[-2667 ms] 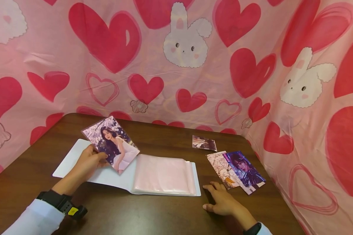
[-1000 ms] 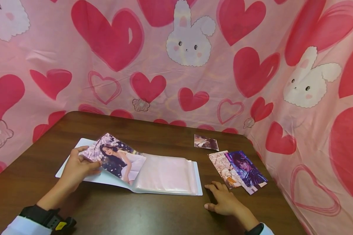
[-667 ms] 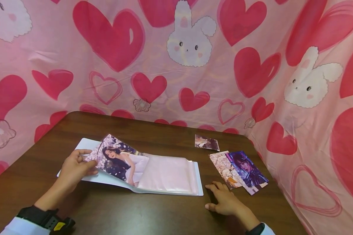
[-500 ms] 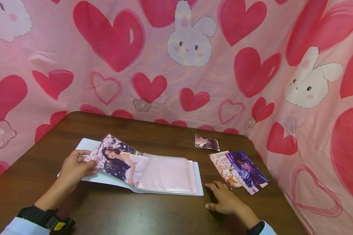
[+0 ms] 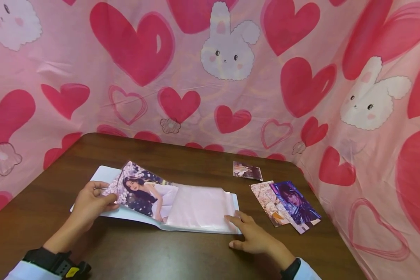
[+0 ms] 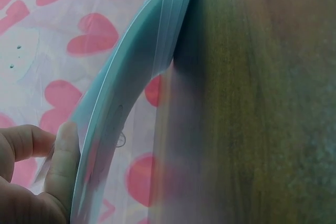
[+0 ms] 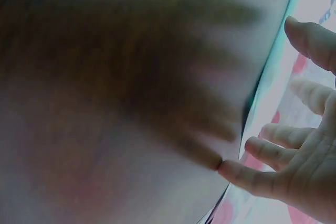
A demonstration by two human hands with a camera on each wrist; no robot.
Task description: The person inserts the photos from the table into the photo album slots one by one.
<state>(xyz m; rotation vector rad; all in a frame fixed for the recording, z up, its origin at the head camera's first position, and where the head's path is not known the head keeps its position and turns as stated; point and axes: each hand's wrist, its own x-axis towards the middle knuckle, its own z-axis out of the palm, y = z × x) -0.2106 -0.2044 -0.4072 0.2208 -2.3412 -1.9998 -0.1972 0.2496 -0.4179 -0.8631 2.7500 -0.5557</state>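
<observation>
Two hands frame the open white photo album [image 5: 199,227] lying lengthwise across the dark wooden worktop [image 5: 161,252]: the left hand [image 5: 91,204] pinches the sleeved portrait photo [image 5: 141,190] at its left end, the right hand [image 5: 253,237] rests flat-fingered on its right edge.

The desk [image 5: 182,252] was dark, smooth wood grain; the photo album [image 5: 199,206] had glossy clear plastic sleeves; the backdrop [image 5: 196,77] looked like thin, sheeny cloth.
</observation>
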